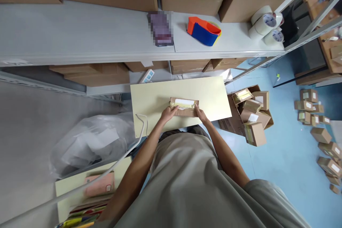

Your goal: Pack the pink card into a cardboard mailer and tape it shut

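Observation:
A small cardboard box (185,112) with clear tape and a white label strip lies on the pale yellow tabletop (205,87). At its left end my left hand (169,113) is closed on it, thumb on top. My right hand (200,112) grips the opposite end in the same way. The fingers under and behind the box are hidden. A white cable (143,124) crosses the tabletop to the left of my left hand.
Above stands a white shelf (93,32) with large cartons, a blue-and-orange tape dispenser (204,31) and tape rolls (265,25). An open carton (232,121) full of small boxes is at right; more boxes (327,151) lie on the blue floor. A plastic bag (91,139) sits left.

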A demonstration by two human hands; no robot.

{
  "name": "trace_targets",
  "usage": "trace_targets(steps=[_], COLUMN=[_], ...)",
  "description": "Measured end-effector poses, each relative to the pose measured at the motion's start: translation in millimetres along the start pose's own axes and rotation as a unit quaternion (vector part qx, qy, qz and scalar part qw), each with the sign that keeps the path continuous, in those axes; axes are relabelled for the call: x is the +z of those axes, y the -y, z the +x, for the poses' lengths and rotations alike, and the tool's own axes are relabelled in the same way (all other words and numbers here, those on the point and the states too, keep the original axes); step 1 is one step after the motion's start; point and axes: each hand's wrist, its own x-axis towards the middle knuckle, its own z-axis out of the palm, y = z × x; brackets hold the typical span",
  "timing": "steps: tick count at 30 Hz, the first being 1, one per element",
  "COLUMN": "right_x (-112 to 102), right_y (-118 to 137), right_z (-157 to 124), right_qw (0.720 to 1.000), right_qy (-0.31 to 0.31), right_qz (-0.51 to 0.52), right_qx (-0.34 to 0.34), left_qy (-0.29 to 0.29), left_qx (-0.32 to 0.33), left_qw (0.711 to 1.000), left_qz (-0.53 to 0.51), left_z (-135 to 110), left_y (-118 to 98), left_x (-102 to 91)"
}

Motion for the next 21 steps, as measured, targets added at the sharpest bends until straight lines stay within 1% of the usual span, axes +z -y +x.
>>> trace_targets(steps=[3, 6, 10, 13, 18, 19, 21], right_x=[1.1, 3.1, 5.1, 2.1, -13.1, -17.5, -27.4], right_y=[-4.8, -12.2, -19.1, -20.8, -27.8, -30.8, -38.0], right_z=[-5.2, -13.2, -18.6, -21.4, -35.9, -40.4, -50.4], right_qw=[0.998, 0.997, 0.999, 0.999, 0.997, 0.997, 0.998], right_qy=[0.034, 0.046, 0.033, 0.017, -0.016, -0.026, -0.049], right_qz=[0.053, 0.059, 0.014, -0.026, -0.023, -0.020, -0.010], right_qx=[0.021, 0.012, -0.012, -0.028, -0.075, -0.076, -0.049], left_qy=[0.032, 0.035, 0.024, 0.025, 0.034, 0.033, 0.034], left_qx=[0.032, 0.049, 0.052, 0.057, 0.117, 0.126, 0.144], left_qw=[0.998, 0.995, 0.994, 0.995, 0.990, 0.989, 0.988], left_qz=[-0.049, -0.079, -0.089, -0.082, -0.072, -0.063, -0.041], left_z=[1.7, -3.3, -9.8, -9.9, -7.1, -6.8, -6.2], left_y=[7.3, 12.1, 15.0, 16.2, 13.3, 11.3, 6.2], left_x=[-5.6, -6.5, -1.9, 2.8, 16.8, 21.3, 32.2])
